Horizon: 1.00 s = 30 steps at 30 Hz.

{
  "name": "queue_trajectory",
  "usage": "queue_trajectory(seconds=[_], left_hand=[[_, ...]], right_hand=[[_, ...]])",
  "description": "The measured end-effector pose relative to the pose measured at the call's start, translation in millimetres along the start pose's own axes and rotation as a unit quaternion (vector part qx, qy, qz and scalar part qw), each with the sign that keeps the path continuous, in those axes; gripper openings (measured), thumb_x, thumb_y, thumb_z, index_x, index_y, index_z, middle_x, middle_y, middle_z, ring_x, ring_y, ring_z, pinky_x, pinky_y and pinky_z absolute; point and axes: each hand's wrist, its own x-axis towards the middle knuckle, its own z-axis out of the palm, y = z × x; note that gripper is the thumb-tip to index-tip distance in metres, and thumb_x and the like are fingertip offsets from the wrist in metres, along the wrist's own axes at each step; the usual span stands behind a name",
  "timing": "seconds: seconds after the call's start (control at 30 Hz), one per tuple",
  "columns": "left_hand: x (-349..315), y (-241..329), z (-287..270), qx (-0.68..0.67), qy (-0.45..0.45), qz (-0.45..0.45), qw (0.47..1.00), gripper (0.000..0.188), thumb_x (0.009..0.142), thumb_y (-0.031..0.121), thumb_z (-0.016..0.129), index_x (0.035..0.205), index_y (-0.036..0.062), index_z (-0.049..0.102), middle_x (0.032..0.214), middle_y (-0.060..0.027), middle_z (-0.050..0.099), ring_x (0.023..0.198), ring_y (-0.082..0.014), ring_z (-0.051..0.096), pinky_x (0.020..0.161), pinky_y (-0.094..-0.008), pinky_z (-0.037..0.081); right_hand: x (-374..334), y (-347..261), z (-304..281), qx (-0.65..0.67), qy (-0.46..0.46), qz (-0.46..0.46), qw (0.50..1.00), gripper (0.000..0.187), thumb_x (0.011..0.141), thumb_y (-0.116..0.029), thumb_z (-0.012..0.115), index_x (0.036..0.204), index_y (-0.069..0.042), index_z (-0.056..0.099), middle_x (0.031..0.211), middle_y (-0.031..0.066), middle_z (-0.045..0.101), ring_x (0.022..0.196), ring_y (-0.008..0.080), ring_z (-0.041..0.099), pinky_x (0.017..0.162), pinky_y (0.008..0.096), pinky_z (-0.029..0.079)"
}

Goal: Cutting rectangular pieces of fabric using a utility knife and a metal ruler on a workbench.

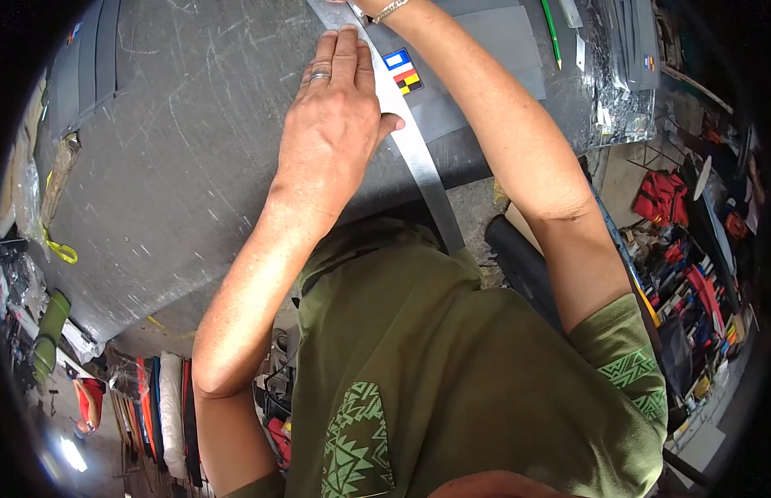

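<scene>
My left hand [336, 108] lies flat on a long metal straightedge [419, 158], fingers stretched forward and thumb out to the side. A ring is on one finger. The straightedge runs from the top edge toward my body and overhangs the table's near edge. Under its right side lies a grey sheet [452, 91] bearing a small patch of coloured squares [404, 71]. At the top edge my right hand [372, 7] is mostly cut off by the picture. Its visible fingers look closed beside the straightedge, around something small that I cannot make out.
The dark, scratched work surface [195, 149] curves across the view. A green pencil [552, 33] lies right of the sheet. Grey strips [87, 58] sit at the far left, near a yellow-handled tool [62, 199]. Rolled materials [171, 407] stand lower left; clutter and a red bag [661, 197] lie right.
</scene>
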Motion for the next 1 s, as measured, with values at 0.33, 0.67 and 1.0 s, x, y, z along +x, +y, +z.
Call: queue_trajectory(seconds=[0.33, 0.67, 1.0], left_hand=[[2.8, 2.8, -1.5, -0.018, -0.001, -0.006, 1.000, 0.081, 0.078, 0.037, 0.078, 0.136, -0.0107, 0.048, 0.145, -0.0230, 0.046, 0.139, -0.0330, 0.043, 0.115, -0.0386, 0.039], [1.0, 1.1, 1.0, -0.008, 0.002, -0.004, 1.000, 0.085, 0.077, 0.041, 0.076, 0.138, -0.0102, 0.047, 0.148, -0.0238, 0.042, 0.140, -0.0352, 0.041, 0.112, -0.0400, 0.043], [7.6, 7.8, -16.7, 0.016, -0.062, -0.016, 0.998, 0.083, 0.081, 0.039, 0.075, 0.143, -0.0059, 0.042, 0.150, -0.0209, 0.042, 0.142, -0.0357, 0.038, 0.114, -0.0432, 0.037]], right_hand=[[17.8, 20.8, -7.8, 0.130, -0.071, -0.084, 0.985, 0.045, 0.103, -0.046, 0.041, 0.093, -0.007, 0.062, 0.062, -0.0048, 0.050, 0.043, 0.0065, 0.041, 0.038, 0.0225, 0.035], [16.0, 20.9, -7.1, 0.142, -0.077, -0.081, 0.984, 0.046, 0.103, -0.047, 0.041, 0.087, -0.008, 0.060, 0.059, -0.0022, 0.049, 0.040, 0.0092, 0.042, 0.036, 0.0260, 0.035], [11.9, 15.5, -6.6, 0.139, -0.076, -0.069, 0.985, 0.047, 0.102, -0.049, 0.040, 0.089, -0.008, 0.058, 0.056, -0.0001, 0.047, 0.036, 0.0118, 0.040, 0.033, 0.0284, 0.032]])
